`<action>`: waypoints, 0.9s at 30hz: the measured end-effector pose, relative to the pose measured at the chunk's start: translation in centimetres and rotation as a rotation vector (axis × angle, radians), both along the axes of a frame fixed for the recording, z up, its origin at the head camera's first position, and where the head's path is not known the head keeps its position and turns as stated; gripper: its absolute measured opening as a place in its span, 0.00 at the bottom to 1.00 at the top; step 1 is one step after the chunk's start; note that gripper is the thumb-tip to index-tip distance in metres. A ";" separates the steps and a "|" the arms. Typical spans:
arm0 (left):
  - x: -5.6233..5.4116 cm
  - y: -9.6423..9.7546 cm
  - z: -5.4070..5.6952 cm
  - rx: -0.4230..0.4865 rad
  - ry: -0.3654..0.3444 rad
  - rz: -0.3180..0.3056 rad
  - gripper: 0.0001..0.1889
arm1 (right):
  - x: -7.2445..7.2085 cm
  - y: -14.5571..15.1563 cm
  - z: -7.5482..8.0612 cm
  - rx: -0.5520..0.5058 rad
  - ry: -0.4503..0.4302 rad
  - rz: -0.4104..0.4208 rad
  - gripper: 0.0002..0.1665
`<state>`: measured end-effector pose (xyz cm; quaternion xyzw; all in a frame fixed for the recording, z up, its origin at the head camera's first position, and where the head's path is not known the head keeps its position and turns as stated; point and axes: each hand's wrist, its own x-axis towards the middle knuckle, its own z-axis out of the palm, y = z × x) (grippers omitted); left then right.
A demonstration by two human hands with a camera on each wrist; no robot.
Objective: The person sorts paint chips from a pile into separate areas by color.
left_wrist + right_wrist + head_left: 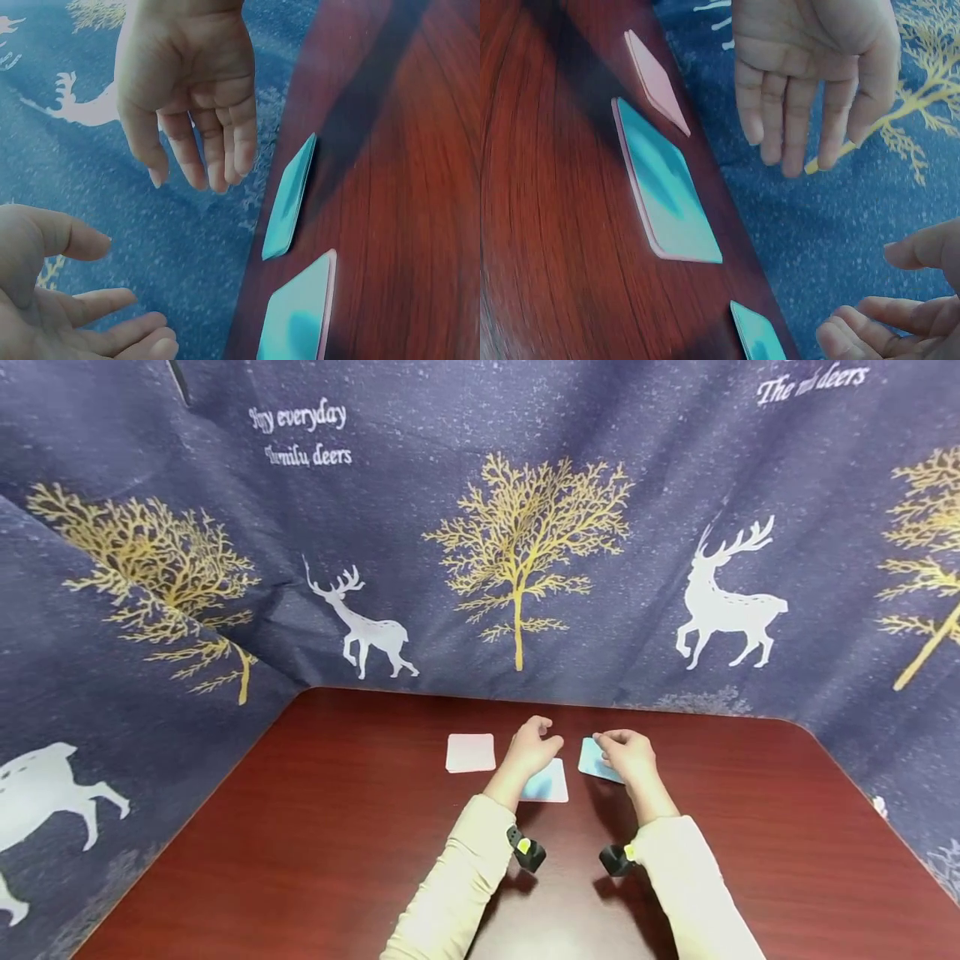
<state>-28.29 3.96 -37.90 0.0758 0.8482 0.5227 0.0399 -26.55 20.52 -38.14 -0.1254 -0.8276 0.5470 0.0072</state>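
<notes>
My left hand (534,747) hovers above a middle stack of cards (553,783), pale blue on top with pink edges beneath. Its fingers are spread and loosely bent, with nothing in them. To the right, my right hand (630,753) is over a light blue stack of cards (592,758), which it partly covers in the head view. In the left wrist view a gap shows between the right hand (191,90) and that blue stack (289,206); its fingers are relaxed and hold nothing. A pale pink stack of cards (470,752) lies left of the left hand.
All three stacks lie toward the back of a reddish-brown wooden table (337,827). Behind the table and along its left hangs a dark blue cloth (600,668) printed with deer and trees. A black wrist camera (617,861) sits under the right cuff.
</notes>
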 end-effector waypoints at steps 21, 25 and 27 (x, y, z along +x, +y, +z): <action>0.7 -2.4 -2.6 -0.034 -0.045 0.169 0.24 | -0.4 -3.6 -2.1 0.022 -0.053 0.105 0.25; 0.8 -2.8 -2.8 -0.046 -0.083 0.180 0.26 | -0.3 -3.7 -2.5 0.006 -0.080 0.138 0.28; 0.9 -2.9 -2.7 -0.066 -0.094 0.181 0.26 | -0.3 -3.7 -2.7 -0.014 -0.086 0.145 0.29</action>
